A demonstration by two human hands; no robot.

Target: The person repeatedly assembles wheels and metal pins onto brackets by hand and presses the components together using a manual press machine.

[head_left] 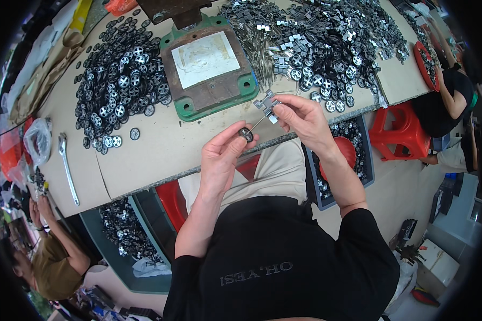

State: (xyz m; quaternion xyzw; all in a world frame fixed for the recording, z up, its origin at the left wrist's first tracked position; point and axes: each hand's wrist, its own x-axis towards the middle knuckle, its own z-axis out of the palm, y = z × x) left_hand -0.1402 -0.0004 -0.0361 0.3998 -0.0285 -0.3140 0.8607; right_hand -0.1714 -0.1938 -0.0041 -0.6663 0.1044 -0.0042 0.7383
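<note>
- Left hand (223, 155) — pinching a black wheel (246, 134) on a thin axle (255, 125), near table edge.
- Right hand (303, 119) — pinching a grey bracket (267, 103); assembly looks half done.
- Far left: wheel pile (120, 80). Far right: bracket heap (316, 32), seemingly unassembled.

The small black wheel (246, 134) near the middle of the frame is mostly covered by the fingertips of the left hand (222, 155), so its hub cannot be made out. The far end of the thin pin (256, 124) disappears under the small metal bracket (268, 105), and the fingers of the right hand (305, 119) cover that bracket's right side. At the top edge, the dark upper part of the green press (206, 67) is cut off. The parts in the grey pile (326, 32) at upper right are too small to tell apart. The blue bin (367, 160) at right is half hidden by the forearm and table edge.
</note>
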